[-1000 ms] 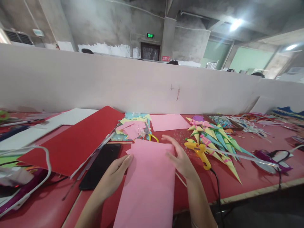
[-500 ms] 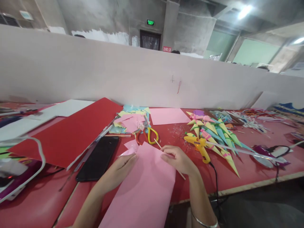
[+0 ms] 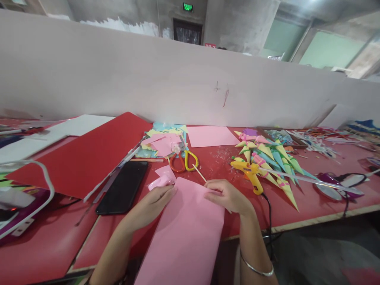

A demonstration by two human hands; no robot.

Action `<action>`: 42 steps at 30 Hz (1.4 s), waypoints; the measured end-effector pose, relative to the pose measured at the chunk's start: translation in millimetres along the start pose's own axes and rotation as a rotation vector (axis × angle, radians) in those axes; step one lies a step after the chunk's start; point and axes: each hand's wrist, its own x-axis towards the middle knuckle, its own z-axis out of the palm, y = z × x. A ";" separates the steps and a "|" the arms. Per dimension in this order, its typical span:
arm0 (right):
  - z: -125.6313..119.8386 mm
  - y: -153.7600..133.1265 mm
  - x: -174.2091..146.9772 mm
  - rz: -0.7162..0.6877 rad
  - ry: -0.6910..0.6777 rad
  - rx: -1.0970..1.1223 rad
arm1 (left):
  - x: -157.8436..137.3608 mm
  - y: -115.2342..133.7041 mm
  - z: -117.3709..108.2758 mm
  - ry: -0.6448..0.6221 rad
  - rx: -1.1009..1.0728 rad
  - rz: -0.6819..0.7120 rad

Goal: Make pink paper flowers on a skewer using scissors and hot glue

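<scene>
A long sheet of pink paper (image 3: 187, 233) hangs toward me over the table's front edge, held at its far end by both hands. My left hand (image 3: 158, 200) pinches the far left corner. My right hand (image 3: 228, 196) grips the right edge, thumb on top and fingers bent. A thin pale stick (image 3: 199, 173) passes beneath my right hand; whether the fingers hold it too I cannot tell. Just beyond the sheet lie scissors (image 3: 186, 161) with one red and one yellow handle. Small pink scraps (image 3: 164, 176) rest beside my left hand.
A black phone (image 3: 123, 188) and a big red sheet (image 3: 86, 158) lie left. Paper offcuts (image 3: 166, 142) and a flat pink sheet (image 3: 212, 136) are at the back. On the right are a yellow glue gun (image 3: 249, 174) with its cord and several paper cones (image 3: 273, 160).
The view has tipped slightly downward. Both hands keep their hold on the pink paper, whose far end now lies flatter and further right.
</scene>
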 end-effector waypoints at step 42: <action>6.9 10.7 4.8 0.100 0.177 0.132 | 6.8 10.0 12.8 -0.095 0.095 0.055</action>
